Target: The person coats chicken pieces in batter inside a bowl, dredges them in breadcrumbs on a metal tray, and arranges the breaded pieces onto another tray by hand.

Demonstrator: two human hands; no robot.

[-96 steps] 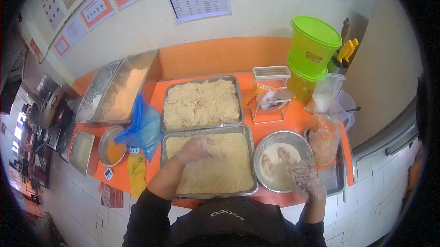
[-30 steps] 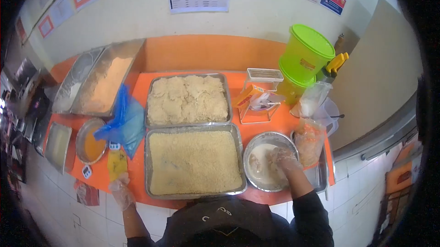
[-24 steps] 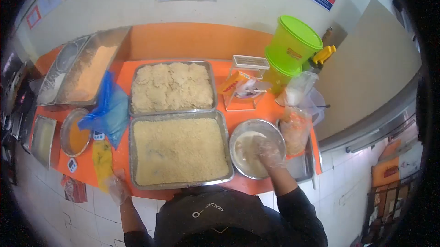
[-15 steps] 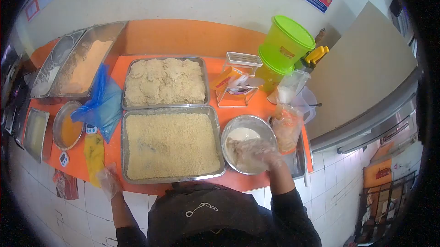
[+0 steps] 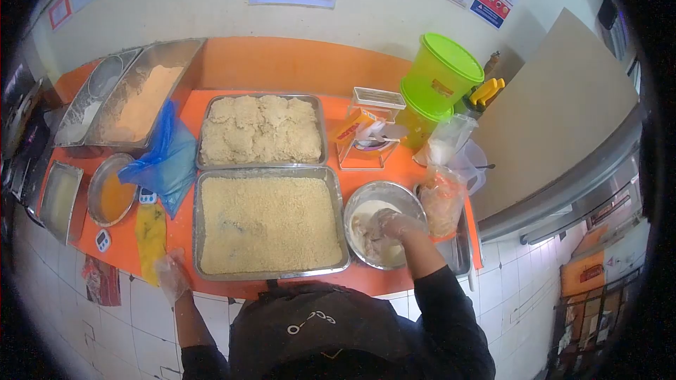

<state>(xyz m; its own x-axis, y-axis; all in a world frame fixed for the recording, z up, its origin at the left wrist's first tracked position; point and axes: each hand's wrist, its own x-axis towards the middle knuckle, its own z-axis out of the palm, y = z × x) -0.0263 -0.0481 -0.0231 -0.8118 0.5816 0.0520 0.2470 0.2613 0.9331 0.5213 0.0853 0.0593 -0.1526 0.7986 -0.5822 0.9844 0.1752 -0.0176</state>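
My right hand (image 5: 394, 226), in a clear plastic glove, reaches into a round metal bowl (image 5: 350, 246) of white, pasty batter (image 5: 367, 216). Its fingers point down into the batter, and their tips are hidden there. My left hand (image 5: 171, 276), also in a clear glove, rests at the table's front edge beside a yellow cloth (image 5: 150, 235); its fingers are loosely stretched and hold nothing I can see. Left of the bowl lies a metal tray (image 5: 345, 257) spread with pale crumbs (image 5: 271, 221). Behind it, a second tray (image 5: 324, 147) holds lumpy, crumb-coated pieces (image 5: 260, 130).
Metal bins (image 5: 184, 73) with orange and white powder stand at the back left, near a blue plastic bag (image 5: 176, 162) and a bowl of orange powder (image 5: 113, 197). Right of the batter bowl are a plastic bag of food (image 5: 442, 204), a wire rack (image 5: 377, 98) and green tubs (image 5: 440, 73).
My right hand has gone from lying flat over the batter to pointing its fingers down into it. My left hand stays by the table edge. The view has shifted slightly.
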